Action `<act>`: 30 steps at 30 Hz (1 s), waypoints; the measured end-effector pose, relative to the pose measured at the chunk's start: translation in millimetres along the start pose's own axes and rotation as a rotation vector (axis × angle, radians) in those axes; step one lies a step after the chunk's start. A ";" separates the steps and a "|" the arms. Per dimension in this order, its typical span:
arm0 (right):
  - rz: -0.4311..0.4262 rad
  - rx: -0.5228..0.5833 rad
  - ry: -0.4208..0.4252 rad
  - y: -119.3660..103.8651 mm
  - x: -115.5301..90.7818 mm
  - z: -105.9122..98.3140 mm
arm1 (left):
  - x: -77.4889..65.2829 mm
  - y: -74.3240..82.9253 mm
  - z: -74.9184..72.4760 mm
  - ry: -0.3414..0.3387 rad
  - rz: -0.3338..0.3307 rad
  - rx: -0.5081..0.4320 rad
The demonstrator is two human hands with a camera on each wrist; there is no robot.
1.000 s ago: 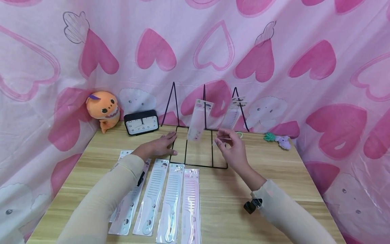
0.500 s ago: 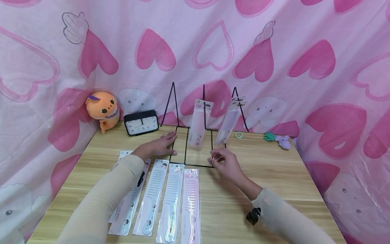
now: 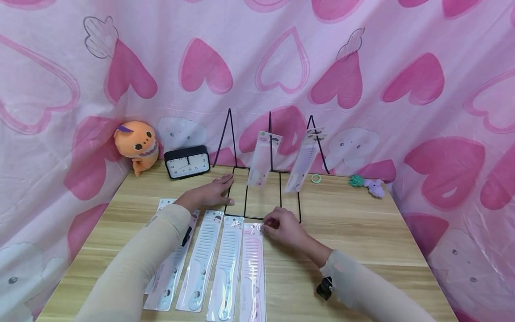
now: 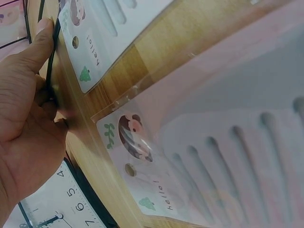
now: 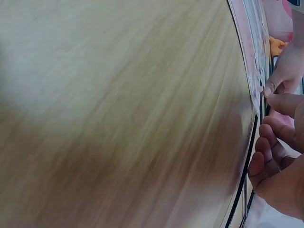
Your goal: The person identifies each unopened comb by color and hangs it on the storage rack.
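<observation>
My left hand (image 3: 213,192) rests with fingers extended on the left side of a black wire rack (image 3: 262,218), its thumb apart from them. My right hand (image 3: 284,227) is at the top right corner of a packaged pink comb (image 3: 252,264), the rightmost in a row on the table. In the right wrist view a fingertip (image 5: 273,100) reaches the package corner, while the other fingers curl loosely. Further left lie packaged pale blue combs (image 3: 228,264), another blue one (image 3: 201,259) and overlapping packages (image 3: 169,277) partly under the left forearm.
Two more hooks of the rack carry combs: a pink pack (image 3: 263,161) in the middle and pale purple packs (image 3: 303,163) at right. Its left hook (image 3: 229,134) is bare. A clock (image 3: 187,162), an orange plush toy (image 3: 137,145), a small ring (image 3: 315,179) and a purple trinket (image 3: 374,188) line the back.
My right hand has moved down and left from the right-hand hook's packs to the pink comb's corner. The hanging packs swing slightly. My left hand has stayed on the rack.
</observation>
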State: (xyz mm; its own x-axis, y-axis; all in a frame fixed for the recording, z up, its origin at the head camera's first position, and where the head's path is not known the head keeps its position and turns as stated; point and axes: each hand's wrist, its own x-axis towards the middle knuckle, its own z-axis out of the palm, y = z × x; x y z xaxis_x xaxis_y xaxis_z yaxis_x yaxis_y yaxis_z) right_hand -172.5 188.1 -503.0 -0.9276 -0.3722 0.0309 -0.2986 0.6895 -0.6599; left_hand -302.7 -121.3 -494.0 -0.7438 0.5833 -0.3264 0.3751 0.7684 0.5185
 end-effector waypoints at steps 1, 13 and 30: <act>0.006 -0.012 -0.010 -1.2 0.5 1.0 | -0.2 0.0 0.1 0.000 0.001 0.001; 0.017 -0.096 -0.031 -0.2 4.6 13.3 | -0.1 -0.7 1.3 0.009 0.009 0.018; 0.035 -0.111 -0.057 -9.6 5.9 14.6 | -0.4 -0.8 1.7 0.010 -0.008 0.011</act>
State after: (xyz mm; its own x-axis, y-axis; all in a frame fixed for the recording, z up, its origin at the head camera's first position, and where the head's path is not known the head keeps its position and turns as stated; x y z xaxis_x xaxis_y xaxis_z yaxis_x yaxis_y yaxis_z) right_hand -171.8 170.2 -507.4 -0.9246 -0.3793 -0.0353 -0.2924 0.7661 -0.5724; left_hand -301.8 -121.7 -495.6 -0.7521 0.5749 -0.3223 0.3755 0.7756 0.5073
